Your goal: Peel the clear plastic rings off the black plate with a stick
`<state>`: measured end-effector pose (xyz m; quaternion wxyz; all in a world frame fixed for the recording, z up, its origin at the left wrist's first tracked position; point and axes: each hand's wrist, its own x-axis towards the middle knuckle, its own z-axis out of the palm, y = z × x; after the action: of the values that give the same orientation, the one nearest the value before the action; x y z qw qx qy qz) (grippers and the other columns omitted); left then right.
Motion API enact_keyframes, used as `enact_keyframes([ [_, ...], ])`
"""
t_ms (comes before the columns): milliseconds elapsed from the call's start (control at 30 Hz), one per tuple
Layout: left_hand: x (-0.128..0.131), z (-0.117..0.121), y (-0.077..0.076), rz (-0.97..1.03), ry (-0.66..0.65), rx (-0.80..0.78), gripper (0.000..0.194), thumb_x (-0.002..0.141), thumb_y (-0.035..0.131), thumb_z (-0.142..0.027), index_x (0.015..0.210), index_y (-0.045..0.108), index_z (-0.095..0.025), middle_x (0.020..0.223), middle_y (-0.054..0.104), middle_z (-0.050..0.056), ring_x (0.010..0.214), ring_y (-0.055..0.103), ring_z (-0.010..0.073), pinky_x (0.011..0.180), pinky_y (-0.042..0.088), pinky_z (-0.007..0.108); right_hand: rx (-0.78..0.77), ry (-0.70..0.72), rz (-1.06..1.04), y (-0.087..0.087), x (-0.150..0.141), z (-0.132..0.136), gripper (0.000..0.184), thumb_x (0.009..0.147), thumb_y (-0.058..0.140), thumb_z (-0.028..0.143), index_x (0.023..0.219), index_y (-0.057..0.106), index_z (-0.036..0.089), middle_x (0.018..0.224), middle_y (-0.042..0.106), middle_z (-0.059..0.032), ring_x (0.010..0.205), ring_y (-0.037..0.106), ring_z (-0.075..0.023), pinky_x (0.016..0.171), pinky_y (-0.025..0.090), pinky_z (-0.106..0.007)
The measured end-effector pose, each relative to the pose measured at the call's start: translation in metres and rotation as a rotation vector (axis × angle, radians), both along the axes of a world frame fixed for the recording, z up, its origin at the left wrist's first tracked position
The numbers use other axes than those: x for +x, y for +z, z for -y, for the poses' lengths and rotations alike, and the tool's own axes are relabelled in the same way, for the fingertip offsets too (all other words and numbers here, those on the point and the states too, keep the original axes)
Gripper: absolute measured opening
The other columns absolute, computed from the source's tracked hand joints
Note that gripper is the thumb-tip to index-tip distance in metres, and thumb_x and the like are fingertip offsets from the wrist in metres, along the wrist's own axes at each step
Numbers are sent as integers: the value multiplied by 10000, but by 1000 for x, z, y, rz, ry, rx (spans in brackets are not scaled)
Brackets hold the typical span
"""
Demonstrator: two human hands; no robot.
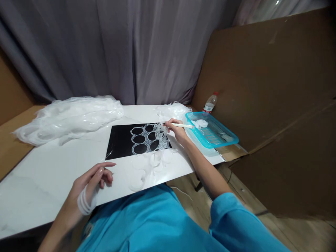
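My left hand (pixel 96 180) hovers near the white tabletop's front edge, its index finger stretched out and the others loosely bent, with nothing in it. Several thin translucent white rings (pixel 83 202) circle that wrist. In my right hand (pixel 175 130) is a slim white pen-like stick (pixel 183 125), its rear end pointing right. Those fingers are at the right part of a black rectangular sheet (pixel 119 140), where a lacy translucent sheet of joined rings (pixel 144 139) lies. Loose translucent rings (pixel 138 178) lie just in front of the black sheet. The stick's tip is hidden by my fingers.
A large heap of translucent white ring sheets (pixel 78 113) covers the back left of the table (pixel 34 178), and a smaller pile (pixel 173 110) sits behind my right hand. At right are a blue plastic basket (pixel 223 142) holding white pieces, a red-capped bottle (pixel 210 102) and a cardboard wall (pixel 267 98).
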<state>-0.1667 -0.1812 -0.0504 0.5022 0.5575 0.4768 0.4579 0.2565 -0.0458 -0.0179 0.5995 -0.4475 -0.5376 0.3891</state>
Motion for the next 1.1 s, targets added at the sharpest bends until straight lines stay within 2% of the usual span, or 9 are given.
enact_keyframes([
  [200,-9,-6,-12,-6,-45,-36,611,971,717,-718,1247,797,-179,816,749,89,731,686,234,611,511,309,2,19,5,2,0,1,339,795,886,496,720,699,224,830,795,-52,710,626,-177,616,470,-292],
  [300,-5,-6,-9,-13,-48,-22,620,965,709,-730,1224,801,-174,804,744,90,705,674,233,598,503,313,13,54,6,5,-1,5,327,801,884,456,684,682,228,779,763,-37,732,633,-187,647,469,-298],
  [400,15,-3,8,-31,-27,39,584,997,677,-713,1204,790,-179,823,728,74,695,646,215,615,493,309,18,160,11,10,-9,13,304,783,911,425,681,702,230,772,746,-32,804,659,-209,768,518,-326],
  [467,36,-1,25,-50,-30,104,514,1048,648,-650,1291,754,-210,883,715,54,752,638,206,695,514,307,4,271,17,13,-16,21,316,764,930,445,681,715,229,764,738,-40,827,671,-225,837,538,-359],
  [567,70,-4,47,-122,-103,167,475,1071,629,-621,1324,743,-235,905,703,44,824,659,222,706,498,300,-39,440,20,17,-27,31,406,724,956,533,659,698,226,749,719,-53,791,672,-237,829,553,-390],
  [667,96,-11,54,-122,-128,221,457,1083,620,-600,1334,740,-237,888,677,27,813,641,212,716,475,304,-75,563,9,21,-33,41,497,679,979,605,643,661,225,746,693,-53,740,659,-225,773,552,-382],
  [867,117,-7,36,-58,-179,161,498,1087,615,-611,1307,740,-183,746,583,4,694,540,186,659,403,307,-102,732,-72,22,-37,50,500,694,1000,551,648,631,216,723,648,-37,674,619,-194,727,555,-365],
  [1000,118,-1,24,-7,-111,116,534,1088,598,-631,1380,680,-192,715,551,-26,649,520,166,645,408,280,-27,932,-278,18,-39,48,410,795,934,430,676,613,204,668,589,-5,661,567,-181,743,577,-375],
  [1100,117,0,24,-24,-142,81,493,1092,566,-651,1242,703,-202,727,568,-18,656,530,165,627,395,270,-12,1011,-407,17,-39,47,366,837,888,378,707,593,205,688,564,-4,705,566,-198,752,585,-387],
])
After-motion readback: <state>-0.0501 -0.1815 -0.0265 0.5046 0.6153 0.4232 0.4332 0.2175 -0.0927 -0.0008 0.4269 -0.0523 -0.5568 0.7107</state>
